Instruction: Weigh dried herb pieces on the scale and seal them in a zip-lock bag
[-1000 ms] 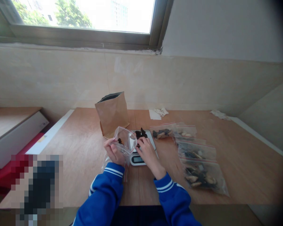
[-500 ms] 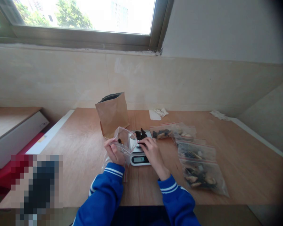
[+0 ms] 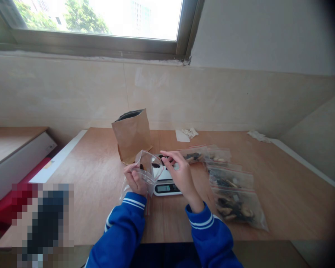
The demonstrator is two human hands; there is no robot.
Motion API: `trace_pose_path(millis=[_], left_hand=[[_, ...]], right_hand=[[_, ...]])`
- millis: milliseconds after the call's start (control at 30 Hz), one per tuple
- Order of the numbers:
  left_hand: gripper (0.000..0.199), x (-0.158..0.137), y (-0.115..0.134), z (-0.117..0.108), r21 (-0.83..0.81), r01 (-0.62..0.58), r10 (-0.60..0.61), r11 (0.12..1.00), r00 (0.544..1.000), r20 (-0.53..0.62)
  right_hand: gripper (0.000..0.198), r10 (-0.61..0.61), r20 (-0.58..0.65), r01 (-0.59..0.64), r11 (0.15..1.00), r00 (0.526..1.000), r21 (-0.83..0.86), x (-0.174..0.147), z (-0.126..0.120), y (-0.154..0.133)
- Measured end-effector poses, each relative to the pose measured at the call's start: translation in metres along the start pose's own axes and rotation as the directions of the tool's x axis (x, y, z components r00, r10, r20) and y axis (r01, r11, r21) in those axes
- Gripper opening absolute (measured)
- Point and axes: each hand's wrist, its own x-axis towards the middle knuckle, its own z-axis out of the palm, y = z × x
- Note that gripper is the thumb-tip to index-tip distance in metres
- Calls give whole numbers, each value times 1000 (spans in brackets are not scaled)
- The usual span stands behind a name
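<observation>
My left hand (image 3: pixel 135 181) is closed on the edge of a clear zip bag (image 3: pixel 147 172), holding its mouth apart over the left side of a white kitchen scale (image 3: pixel 161 189). Small dark bits show in the bag, and a larger dark piece (image 3: pixel 155 165) shows at its mouth; whether that one is inside or behind the film I cannot tell. My right hand (image 3: pixel 181 174) is above the scale plate, thumb and fingers curled around dried black fungus (image 3: pixel 162 158). Its fingers hide part of the plate. The display is lit, its digits too blurred to read.
A brown paper bag (image 3: pixel 132 136) stands with its top gaping behind my left hand. Several filled zip bags (image 3: pixel 234 208) lie to the right on the wooden table (image 3: pixel 100 208). White paper (image 3: pixel 182 136) and a crumpled tissue (image 3: pixel 190 132) lie near the wall. At lower left is a pixelated patch.
My right hand has risen and shifted from the scale's front to over its plate, fingers now around the dark pieces. A dark piece now shows at the bag's mouth. My left hand is nearly still.
</observation>
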Motion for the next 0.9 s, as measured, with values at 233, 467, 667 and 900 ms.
trace_pose_path(millis=[233,467,667,900], left_hand=[[26,1,1,1,-24,-5,5,1000,1000,4],[26,0,-1,0,-28,1,-1,1000,1000,5],[26,0,0,1,-21,10,-10,1000,1000,-3],[27,0,-1,0,-8,20,-20,1000,1000,9]], right_hand=[[28,21,88,10,940,996,-340,-13,-3,58],[44,70,128,9,847,989,-531,-25,22,88],[28,49,76,2,827,996,-562,-25,23,93],[18,41,0,-37,894,999,-447,-29,14,92]])
